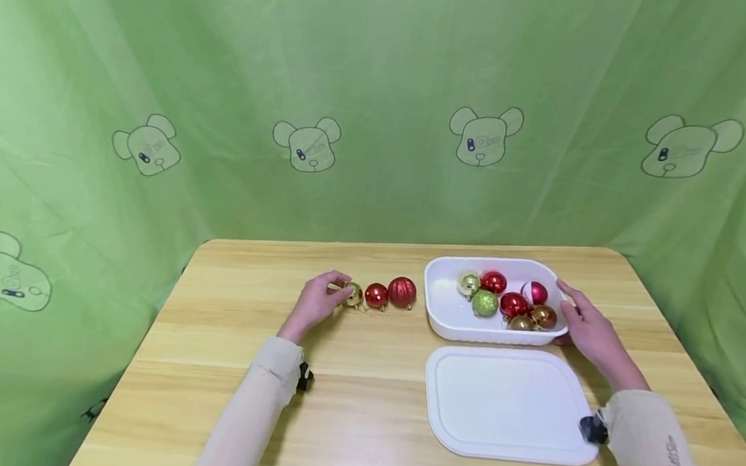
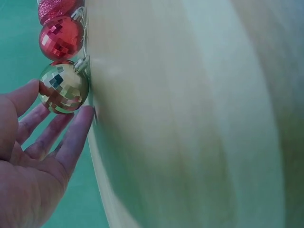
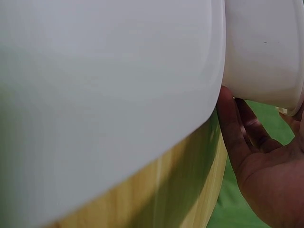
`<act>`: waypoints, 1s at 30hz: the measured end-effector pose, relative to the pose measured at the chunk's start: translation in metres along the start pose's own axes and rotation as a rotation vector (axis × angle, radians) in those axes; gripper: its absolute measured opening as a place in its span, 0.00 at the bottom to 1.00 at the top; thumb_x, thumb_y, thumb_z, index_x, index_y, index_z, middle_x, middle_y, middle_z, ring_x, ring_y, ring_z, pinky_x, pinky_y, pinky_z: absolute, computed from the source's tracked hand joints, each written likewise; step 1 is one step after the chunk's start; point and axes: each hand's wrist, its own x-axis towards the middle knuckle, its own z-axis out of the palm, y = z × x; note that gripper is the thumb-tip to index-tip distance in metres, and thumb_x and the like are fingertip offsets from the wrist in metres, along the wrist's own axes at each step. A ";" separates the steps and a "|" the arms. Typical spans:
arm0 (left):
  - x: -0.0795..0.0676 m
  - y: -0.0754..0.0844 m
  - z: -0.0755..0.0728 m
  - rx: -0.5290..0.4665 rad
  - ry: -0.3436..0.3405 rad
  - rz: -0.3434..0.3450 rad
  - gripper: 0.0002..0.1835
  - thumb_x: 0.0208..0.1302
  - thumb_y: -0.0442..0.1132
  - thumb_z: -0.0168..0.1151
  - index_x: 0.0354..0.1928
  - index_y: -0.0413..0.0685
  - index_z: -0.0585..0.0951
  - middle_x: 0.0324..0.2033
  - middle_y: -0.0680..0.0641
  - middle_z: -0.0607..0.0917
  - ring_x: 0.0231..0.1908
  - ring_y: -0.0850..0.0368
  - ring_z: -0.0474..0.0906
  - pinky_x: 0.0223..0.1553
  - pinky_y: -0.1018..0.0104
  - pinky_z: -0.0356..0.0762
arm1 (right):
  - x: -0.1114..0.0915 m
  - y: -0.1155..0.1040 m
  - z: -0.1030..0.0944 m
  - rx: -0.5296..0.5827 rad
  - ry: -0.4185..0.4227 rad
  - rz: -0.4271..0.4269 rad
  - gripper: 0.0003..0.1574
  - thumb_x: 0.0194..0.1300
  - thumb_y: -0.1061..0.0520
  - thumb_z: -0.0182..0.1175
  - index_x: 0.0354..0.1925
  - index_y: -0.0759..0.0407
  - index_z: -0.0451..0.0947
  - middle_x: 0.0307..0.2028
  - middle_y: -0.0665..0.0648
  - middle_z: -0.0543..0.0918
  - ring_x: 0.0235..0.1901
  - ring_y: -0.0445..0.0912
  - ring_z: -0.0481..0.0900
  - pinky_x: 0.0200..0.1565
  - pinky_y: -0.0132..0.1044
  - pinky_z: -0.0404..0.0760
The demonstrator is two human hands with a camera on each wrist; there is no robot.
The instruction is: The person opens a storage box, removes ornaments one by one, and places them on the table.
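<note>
Head: gold bauble, cap nearward

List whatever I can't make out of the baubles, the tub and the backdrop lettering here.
Head view: part of the gold bauble, covered by the left hand.
Head view: underside of the nearest bronze bauble, hidden by the near wall of the white tub.
Head view: lettering on the green backdrop, too small to read surely.
Left wrist view: top of the glittery red bauble, cut off by the upper edge.
Right wrist view: the tub's contents, hidden behind its wall.
</note>
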 end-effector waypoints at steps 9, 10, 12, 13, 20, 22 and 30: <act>0.000 -0.002 0.001 0.015 -0.002 -0.011 0.22 0.75 0.46 0.62 0.65 0.46 0.79 0.57 0.42 0.84 0.56 0.45 0.84 0.54 0.55 0.87 | -0.003 -0.001 0.002 0.000 0.012 -0.014 0.38 0.84 0.36 0.30 0.83 0.38 0.36 0.72 0.85 0.57 0.65 0.83 0.62 0.65 0.83 0.51; 0.000 -0.002 0.001 0.015 0.000 -0.011 0.22 0.75 0.47 0.62 0.65 0.45 0.79 0.57 0.42 0.84 0.56 0.45 0.84 0.54 0.55 0.87 | -0.003 -0.001 0.002 -0.001 0.015 -0.018 0.38 0.84 0.37 0.30 0.83 0.38 0.36 0.72 0.85 0.57 0.65 0.83 0.63 0.65 0.83 0.51; 0.000 -0.002 0.001 0.018 0.005 -0.010 0.22 0.74 0.47 0.63 0.65 0.45 0.79 0.58 0.42 0.84 0.56 0.45 0.84 0.54 0.55 0.87 | -0.002 0.000 0.002 -0.001 0.017 -0.024 0.37 0.84 0.37 0.30 0.83 0.38 0.36 0.71 0.85 0.58 0.63 0.82 0.66 0.65 0.83 0.52; 0.000 -0.002 0.000 0.021 0.007 -0.009 0.22 0.74 0.47 0.62 0.65 0.45 0.79 0.58 0.42 0.84 0.56 0.45 0.84 0.54 0.54 0.87 | -0.002 0.000 0.002 -0.001 0.018 -0.026 0.37 0.84 0.37 0.30 0.83 0.39 0.36 0.71 0.85 0.58 0.63 0.82 0.66 0.65 0.83 0.53; 0.000 0.004 -0.001 0.042 0.060 0.034 0.22 0.74 0.45 0.63 0.65 0.45 0.79 0.63 0.40 0.81 0.59 0.44 0.82 0.61 0.49 0.83 | 0.000 0.002 0.002 -0.004 0.016 -0.018 0.38 0.84 0.36 0.30 0.83 0.37 0.36 0.72 0.84 0.56 0.63 0.82 0.66 0.65 0.84 0.51; -0.001 0.009 -0.001 0.055 0.081 0.058 0.21 0.74 0.44 0.63 0.65 0.46 0.79 0.63 0.39 0.80 0.60 0.43 0.81 0.62 0.48 0.82 | 0.000 0.002 0.002 -0.004 0.014 -0.019 0.38 0.84 0.36 0.30 0.83 0.37 0.36 0.72 0.84 0.57 0.63 0.82 0.66 0.65 0.84 0.51; -0.001 0.040 0.011 0.050 0.075 0.168 0.22 0.74 0.43 0.64 0.66 0.45 0.79 0.63 0.40 0.79 0.62 0.42 0.78 0.61 0.53 0.83 | 0.001 0.003 0.002 -0.006 0.021 -0.022 0.38 0.84 0.36 0.31 0.83 0.38 0.36 0.72 0.85 0.57 0.64 0.83 0.65 0.65 0.84 0.50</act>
